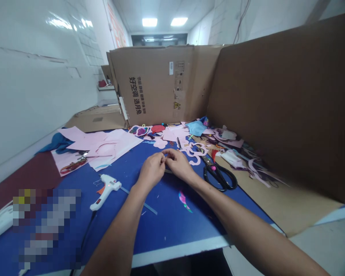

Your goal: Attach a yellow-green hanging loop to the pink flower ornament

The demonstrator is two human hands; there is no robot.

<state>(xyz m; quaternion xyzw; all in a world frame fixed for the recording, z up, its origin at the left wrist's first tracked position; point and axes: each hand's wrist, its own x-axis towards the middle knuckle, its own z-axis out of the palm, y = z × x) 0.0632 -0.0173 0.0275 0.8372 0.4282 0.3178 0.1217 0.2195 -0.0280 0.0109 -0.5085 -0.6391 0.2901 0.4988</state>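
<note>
Over the blue tabletop [163, 214], my left hand [153, 168] and my right hand [178, 164] meet, fingertips pinched together. Whatever sits between the fingers is too small and hidden to make out. Just right of my right hand lie black-handled scissors [220, 177], their blades pointing away from me. Pink paper cutouts with curly outlines [196, 149] lie just beyond that hand. A white hot glue gun [105, 191] rests to the left of my left forearm, a clear glue stick [139, 200] sticking out of its back. Between my forearms lies a small pink-and-green curved scrap [184, 201].
Large cardboard panels [158, 86] stand at the back and right. Pink paper sheets [112, 143] lie at the far left beside red-handled pliers [74, 165]. Behind my hands are a red piece [158, 128] and blue fabric [196, 128]. Scraps clutter the cardboard [264, 201] on the right.
</note>
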